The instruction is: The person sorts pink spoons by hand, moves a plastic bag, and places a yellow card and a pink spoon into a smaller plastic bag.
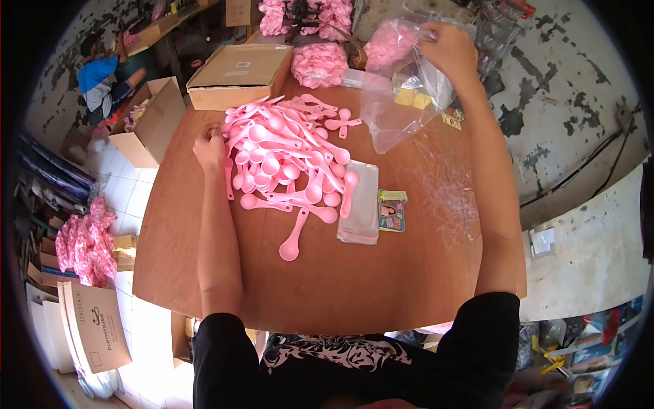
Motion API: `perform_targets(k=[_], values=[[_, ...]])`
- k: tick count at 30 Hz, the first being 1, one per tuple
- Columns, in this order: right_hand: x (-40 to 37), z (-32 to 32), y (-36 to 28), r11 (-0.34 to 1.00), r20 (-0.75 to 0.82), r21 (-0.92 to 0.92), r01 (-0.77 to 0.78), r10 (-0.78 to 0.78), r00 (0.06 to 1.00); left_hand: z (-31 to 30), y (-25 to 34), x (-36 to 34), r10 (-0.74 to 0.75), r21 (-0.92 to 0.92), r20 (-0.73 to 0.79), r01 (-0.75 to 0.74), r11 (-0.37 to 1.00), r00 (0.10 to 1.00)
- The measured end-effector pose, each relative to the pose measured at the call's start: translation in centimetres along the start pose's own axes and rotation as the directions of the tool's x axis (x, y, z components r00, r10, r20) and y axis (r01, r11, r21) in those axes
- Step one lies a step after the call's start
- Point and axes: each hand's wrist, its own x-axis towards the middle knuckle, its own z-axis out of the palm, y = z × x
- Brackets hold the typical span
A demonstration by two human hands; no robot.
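Observation:
A heap of pink plastic measuring spoons covers the middle of the table. My left hand is at the heap's left edge with its fingers curled in; whether anything is inside them is hidden. At the far right, my right hand grips the upper part of a clear plastic bag, which hangs down loosely over the table. Beside the heap lies a stack of clear plastic sleeves with one spoon across it. Small printed cards sit just right of the sleeves.
A closed cardboard box and a bag of pink pieces stand at the table's back. Thin clear plastic scraps lie on the right. An open carton is on the left, near another person at a bench.

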Motion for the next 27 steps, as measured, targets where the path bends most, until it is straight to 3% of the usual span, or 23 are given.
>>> perform_targets(k=[2,3,5,6,8,9,11,12,14,15,16,17,18,19,20,22,24,25,27], values=[[-0.5,-2.0,0.7,0.99,-0.009,0.142,-0.008,0.009,1.0,0.1,1.5,-1.1,0.353,0.369,-0.228,-0.255,0.894,0.907],[-1.0,-2.8,1.2,0.99,-0.012,0.138,-0.011,0.013,1.0,0.3,2.3,-1.4,0.355,0.366,-0.225,-0.26,0.894,0.907],[-2.1,-4.4,2.0,0.921,0.012,0.388,-0.03,0.028,1.0,0.9,5.0,-2.0,0.682,0.418,-0.307,-0.549,0.723,0.664],[-2.7,-4.9,2.5,0.922,0.009,0.385,-0.035,0.034,0.999,1.5,6.6,-2.3,0.717,0.294,-0.182,-0.659,0.692,0.673],[-4.0,-5.6,3.0,0.731,0.237,0.641,-0.235,0.103,0.966,3.2,10.5,-5.4,0.741,-0.046,0.132,-0.743,0.668,0.658],[-4.8,-5.8,2.9,0.729,0.236,0.642,-0.238,0.107,0.966,4.3,12.9,-8.2,0.728,-0.237,0.316,-0.692,0.682,0.608],[-6.4,-6.0,2.6,0.511,0.303,0.779,-0.363,0.201,0.932,5.7,16.9,-13.4,0.711,-0.53,0.576,-0.479,0.7,0.403],[-7.4,-5.4,2.7,0.512,0.304,0.776,-0.367,0.206,0.93,7.0,16.9,-14.8,0.711,-0.533,0.579,-0.475,0.7,0.399],[-9.8,-3.9,2.4,0.61,-0.059,0.773,-0.175,0.344,0.937,9.4,16.5,-17.0,0.604,-0.529,0.728,-0.294,0.796,0.325],[-11.5,-3.6,1.9,0.582,-0.013,0.77,-0.263,0.427,0.904,9.9,16.5,-17.7,0.605,-0.533,0.731,-0.291,0.795,0.315],[-13.5,-3.6,0.8,0.648,-0.053,0.727,-0.227,0.382,0.923,10.2,16.7,-18.5,0.378,-0.41,0.858,0.018,0.912,0.348],[-15.3,-3.4,0.0,0.709,-0.089,0.68,-0.187,0.333,0.939,10.6,16.9,-19.3,0.134,-0.232,0.944,0.321,0.918,0.3],[-17.1,-2.6,-0.1,0.773,-0.111,0.629,-0.079,0.191,0.975,11.0,17.1,-20.0,0.136,-0.23,0.947,0.32,0.919,0.292],[-18.6,-2.2,-0.4,0.817,-0.123,0.576,0.035,0.044,0.991,11.4,17.3,-20.8,0.022,-0.198,0.941,0.496,0.845,0.338],[-19.8,-3.3,-2.0,0.768,-0.038,0.638,0.047,-0.03,0.999,11.7,17.3,-21.3,-0.101,-0.176,0.926,0.655,0.735,0.362],[-21.9,-4.5,-4.4,0.713,0.037,0.7,0.047,-0.103,0.994,11.9,17.0,-21.6,-0.113,-0.189,0.925,0.699,0.69,0.362],[-23.5,-4.3,-5.2,0.595,0.064,0.779,0.198,-0.39,0.919,10.9,16.7,-21.7,-0.101,-0.201,0.938,0.759,0.62,0.331],[-23.9,-4.1,-5.0,0.596,0.063,0.78,0.191,-0.378,0.924,11.0,16.3,-21.4,-0.047,-0.168,0.971,0.81,0.562,0.234],[-24.7,-3.7,-4.3,0.74,0.21,0.611,0.282,-0.495,0.843,11.1,15.3,-22.1,-0.041,-0.188,0.966,0.807,0.56,0.254]])
